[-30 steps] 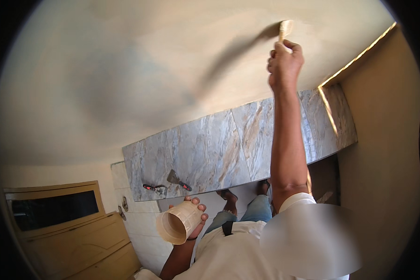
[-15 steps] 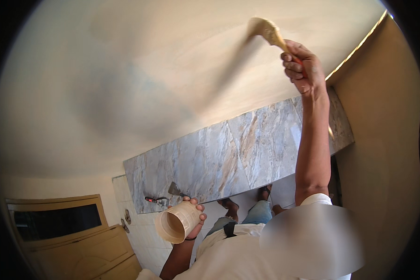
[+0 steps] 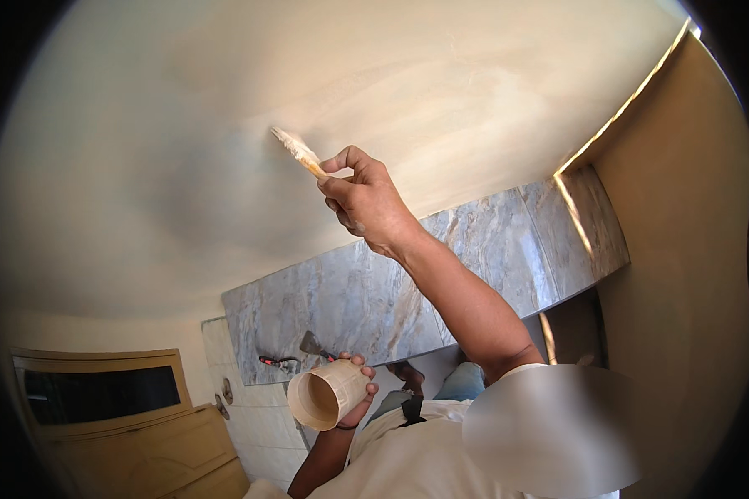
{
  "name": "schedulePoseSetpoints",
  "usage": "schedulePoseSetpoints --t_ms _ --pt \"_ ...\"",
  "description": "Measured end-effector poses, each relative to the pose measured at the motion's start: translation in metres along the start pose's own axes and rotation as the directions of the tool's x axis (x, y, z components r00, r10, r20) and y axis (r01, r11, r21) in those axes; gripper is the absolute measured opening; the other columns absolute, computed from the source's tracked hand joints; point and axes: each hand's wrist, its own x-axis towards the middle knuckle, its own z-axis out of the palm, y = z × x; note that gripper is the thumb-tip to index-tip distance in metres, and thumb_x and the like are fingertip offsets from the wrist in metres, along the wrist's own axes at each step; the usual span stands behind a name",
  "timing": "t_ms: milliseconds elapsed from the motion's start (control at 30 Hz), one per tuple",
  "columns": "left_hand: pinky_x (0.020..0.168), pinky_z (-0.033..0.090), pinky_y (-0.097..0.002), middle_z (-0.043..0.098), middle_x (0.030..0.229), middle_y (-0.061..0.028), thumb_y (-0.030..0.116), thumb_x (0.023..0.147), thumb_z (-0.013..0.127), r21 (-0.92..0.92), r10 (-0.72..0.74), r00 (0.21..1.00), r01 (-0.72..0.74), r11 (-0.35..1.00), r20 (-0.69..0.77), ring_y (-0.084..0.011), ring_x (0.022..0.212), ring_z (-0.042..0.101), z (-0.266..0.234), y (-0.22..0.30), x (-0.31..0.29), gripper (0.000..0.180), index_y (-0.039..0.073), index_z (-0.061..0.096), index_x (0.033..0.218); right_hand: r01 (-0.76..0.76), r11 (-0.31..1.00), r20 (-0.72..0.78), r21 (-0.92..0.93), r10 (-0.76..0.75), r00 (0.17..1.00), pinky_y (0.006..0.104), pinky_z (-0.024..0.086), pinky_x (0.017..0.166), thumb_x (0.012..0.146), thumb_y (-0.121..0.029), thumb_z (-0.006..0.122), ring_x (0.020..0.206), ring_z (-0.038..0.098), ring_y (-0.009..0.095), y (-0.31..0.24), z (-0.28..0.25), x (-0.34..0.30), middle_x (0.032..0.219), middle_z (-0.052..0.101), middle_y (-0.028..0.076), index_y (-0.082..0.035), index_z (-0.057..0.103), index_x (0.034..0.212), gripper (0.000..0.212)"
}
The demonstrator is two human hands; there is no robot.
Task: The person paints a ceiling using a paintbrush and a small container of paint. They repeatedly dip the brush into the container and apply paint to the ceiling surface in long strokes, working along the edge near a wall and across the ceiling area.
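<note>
My right hand (image 3: 366, 200), pinching brush (image 3: 298, 150), swung left across wall (image 3: 474, 108); working area now likely farther left. Left hand (image 3: 360, 408) grips cup (image 3: 343, 384), barely moved.

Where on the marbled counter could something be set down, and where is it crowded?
The marbled counter is bare between the scraper and the right forearm, and again from that forearm toward the right-hand wall. Its front left is crowded: the scraper and a red-handled tool lie there, with the left hand holding a container nearby in view.
</note>
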Motion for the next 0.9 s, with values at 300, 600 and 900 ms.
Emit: schedulePoseSetpoints --t_ms 300,600,900 --pt "0.099 0.049 -0.0514 0.055 0.135 -0.0097 0.054 0.097 0.063 -0.015 0.058 0.998 -0.058 0.998 0.03 -0.0323 0.127 0.053 -0.02 0.031 -0.031 0.059 0.012 0.054 0.138 0.477 0.858 -0.602 -0.188 -0.485 0.634 0.0218 0.029 0.038 0.1 -0.004 0.062 0.047 0.042 0.004 -0.073 -0.082 -0.007 0.073 0.058 0.007 0.002 0.053 0.117 0.02" --pt "0.099 0.051 -0.0519 0.056 0.134 -0.01 0.041 0.094 0.071 -0.025 0.115 0.993 -0.115 0.993 0.031 -0.0316 0.128 0.054 -0.031 0.071 -0.064 0.056 0.012 0.054 0.139 0.112 0.72 -0.217 -0.685 -0.348 0.912 0.0492 0.051 0.072 0.1 -0.011 0.056 0.075 0.069 0.04 0.075 0.049 0.024 0.08 0.067 0.029 0.002 0.051 0.115 0.021" --pt "0.102 0.051 -0.0546 0.056 0.136 -0.015 0.054 0.1 0.061 -0.061 0.157 0.985 -0.153 0.986 0.074 -0.0373 0.128 0.055 -0.036 0.102 -0.075 0.061 0.008 0.054 0.139 0.307 0.198 -0.013 -0.931 -0.858 0.513 0.0355 0.041 0.05 0.104 -0.011 0.062 0.05 0.05 0.017 -0.024 0.051 0.004 0.059 0.052 0.009 -0.002 0.057 0.115 0.015"
